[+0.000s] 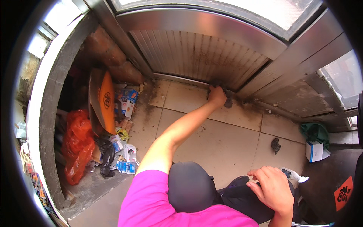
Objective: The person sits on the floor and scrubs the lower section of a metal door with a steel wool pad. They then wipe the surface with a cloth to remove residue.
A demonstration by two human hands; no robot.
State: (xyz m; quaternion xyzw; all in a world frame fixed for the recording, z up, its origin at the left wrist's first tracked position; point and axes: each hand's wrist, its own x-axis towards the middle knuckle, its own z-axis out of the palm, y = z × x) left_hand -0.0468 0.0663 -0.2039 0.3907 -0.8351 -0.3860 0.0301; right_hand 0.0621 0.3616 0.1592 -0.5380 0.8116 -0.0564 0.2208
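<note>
My left hand [217, 96] reaches down to the corner where the tiled floor [198, 133] meets a ribbed metal door panel [198, 56]. Its fingers are curled against a dark, dirty pad or cloth [228, 102] that shows beside the hand; the fingertips and most of the contact are hidden. Dark soot-like grime marks the panel above it. My right hand [270, 185] is raised over my bent knee, its fingers loosely spread and holding nothing. Near that hand a white spray bottle [292, 174] rests by the floor. A dark, matted clump [276, 146] lies on the tiles farther up.
At the left, an orange-and-dark object [103, 102], a red plastic bag [78, 144], a black bag [107, 156] and small boxes [126, 167] fill a recess. A green bag [314, 132], an open white box [315, 151] and a dark surface bearing a red paper [343, 193] are at right.
</note>
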